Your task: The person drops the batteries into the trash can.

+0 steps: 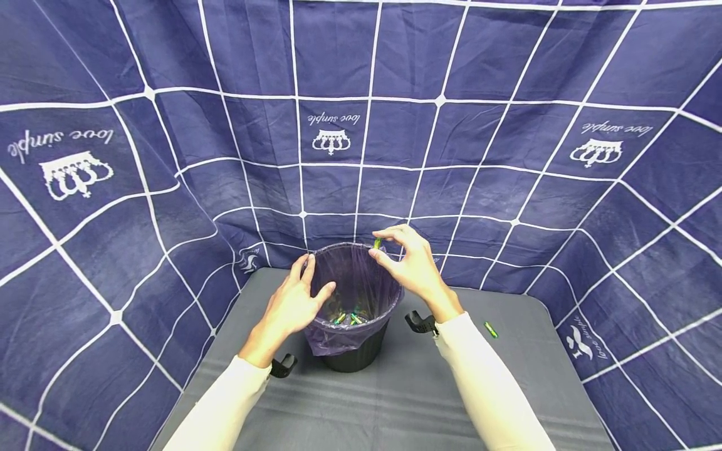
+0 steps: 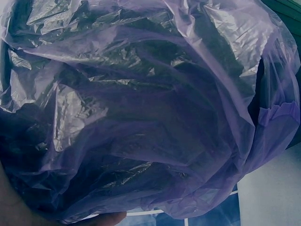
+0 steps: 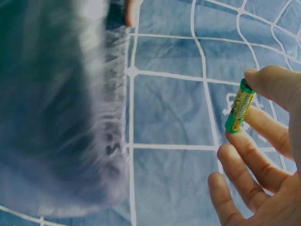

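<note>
My right hand (image 1: 416, 263) pinches a green and yellow battery (image 3: 240, 106) between thumb and a fingertip, its other fingers spread. It holds the battery above the far right rim of a black trash bin (image 1: 352, 360). A thin purple bag (image 2: 155, 108) lines the bin and folds over its rim. Inside, at the bottom, lie several batteries (image 1: 355, 319). My left hand (image 1: 290, 305) is at the bin's left rim, fingers extended and thumb reaching over the opening. Only bits of that hand show in the left wrist view.
Another green battery (image 1: 491, 329) lies on the grey table (image 1: 429, 394), right of the bin. Blue cloth (image 1: 406, 131) with white grid lines hangs behind and on both sides. A black bracket (image 1: 284, 365) sits at the left wrist, a similar one (image 1: 420, 322) at the right.
</note>
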### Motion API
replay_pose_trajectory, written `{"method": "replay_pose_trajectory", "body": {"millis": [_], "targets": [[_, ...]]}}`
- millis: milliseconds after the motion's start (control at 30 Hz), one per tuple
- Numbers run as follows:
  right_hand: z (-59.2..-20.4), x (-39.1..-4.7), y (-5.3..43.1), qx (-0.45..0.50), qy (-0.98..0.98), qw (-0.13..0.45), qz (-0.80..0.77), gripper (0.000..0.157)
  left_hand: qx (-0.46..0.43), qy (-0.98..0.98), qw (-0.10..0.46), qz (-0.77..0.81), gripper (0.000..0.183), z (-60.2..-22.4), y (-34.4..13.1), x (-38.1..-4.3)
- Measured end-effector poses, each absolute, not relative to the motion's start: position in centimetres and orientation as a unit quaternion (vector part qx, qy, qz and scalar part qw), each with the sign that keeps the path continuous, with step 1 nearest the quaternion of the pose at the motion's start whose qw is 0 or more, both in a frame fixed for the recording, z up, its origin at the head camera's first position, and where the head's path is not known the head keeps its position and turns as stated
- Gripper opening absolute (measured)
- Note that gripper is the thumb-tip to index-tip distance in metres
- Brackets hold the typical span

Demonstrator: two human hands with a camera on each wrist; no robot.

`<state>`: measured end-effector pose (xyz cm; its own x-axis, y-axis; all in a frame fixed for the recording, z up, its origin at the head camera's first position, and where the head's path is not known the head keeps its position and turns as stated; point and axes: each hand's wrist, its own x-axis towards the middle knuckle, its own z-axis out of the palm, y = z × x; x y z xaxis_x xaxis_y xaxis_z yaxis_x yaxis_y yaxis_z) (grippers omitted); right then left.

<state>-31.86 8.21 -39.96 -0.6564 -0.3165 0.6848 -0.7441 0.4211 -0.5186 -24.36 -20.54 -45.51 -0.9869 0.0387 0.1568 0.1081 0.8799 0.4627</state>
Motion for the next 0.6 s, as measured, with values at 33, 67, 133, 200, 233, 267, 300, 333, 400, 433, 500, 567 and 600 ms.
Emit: {"method": "replay_pose_trajectory", "body": {"millis": [33,67,133,200,233,267,300,333,400,433,500,567,600], "targets": [[-39.7,-32.0,7.9,0.329,-0.807,0.249,0.423,0.037,-0.039,-0.967,0.071,-0.24,0.096,-45.6,-20.5,-24.4],[-39.5,-32.1,7.6,0.327,-0.808,0.248,0.422,0.036,-0.039,-0.968,0.071,-0.238,0.096,-45.6,-20.5,-24.4],[-39.2,-32.2,7.0,0.324,-0.811,0.245,0.421,0.035,-0.04,-0.969,0.071,-0.235,0.095,-45.7,-20.5,-24.5],[-38.9,-32.4,6.6,0.321,-0.813,0.242,0.422,0.035,-0.041,-0.969,0.071,-0.232,0.094,-45.8,-20.5,-24.5],[-38.8,-32.5,6.5,0.319,-0.813,0.241,0.423,0.035,-0.04,-0.969,0.071,-0.232,0.094,-45.8,-20.5,-24.6],[-38.6,-32.6,6.3,0.318,-0.814,0.24,0.423,0.035,-0.04,-0.969,0.071,-0.232,0.094,-45.8,-20.5,-24.6],[-38.5,-32.7,6.1,0.318,-0.815,0.24,0.421,0.034,-0.039,-0.969,0.07,-0.233,0.094,-45.7,-20.4,-24.5],[-38.3,-32.8,6.0,0.318,-0.816,0.24,0.42,0.034,-0.038,-0.969,0.07,-0.234,0.094,-45.7,-20.4,-24.5],[-38.0,-32.9,5.7,0.318,-0.818,0.237,0.418,0.034,-0.037,-0.969,0.071,-0.235,0.094,-45.6,-20.4,-24.5],[-37.9,-32.9,5.6,0.317,-0.819,0.235,0.417,0.034,-0.037,-0.969,0.071,-0.235,0.094,-45.5,-20.4,-24.4],[-37.7,-33.0,5.3,0.317,-0.821,0.23,0.416,0.033,-0.037,-0.969,0.073,-0.234,0.094,-45.5,-20.4,-24.4],[-37.5,-33.1,5.1,0.315,-0.823,0.224,0.416,0.034,-0.038,-0.969,0.074,-0.233,0.094,-45.5,-20.5,-24.3],[-37.5,-33.1,5.1,0.314,-0.824,0.221,0.417,0.034,-0.039,-0.969,0.075,-0.233,0.094,-45.5,-20.5,-24.3]]}}
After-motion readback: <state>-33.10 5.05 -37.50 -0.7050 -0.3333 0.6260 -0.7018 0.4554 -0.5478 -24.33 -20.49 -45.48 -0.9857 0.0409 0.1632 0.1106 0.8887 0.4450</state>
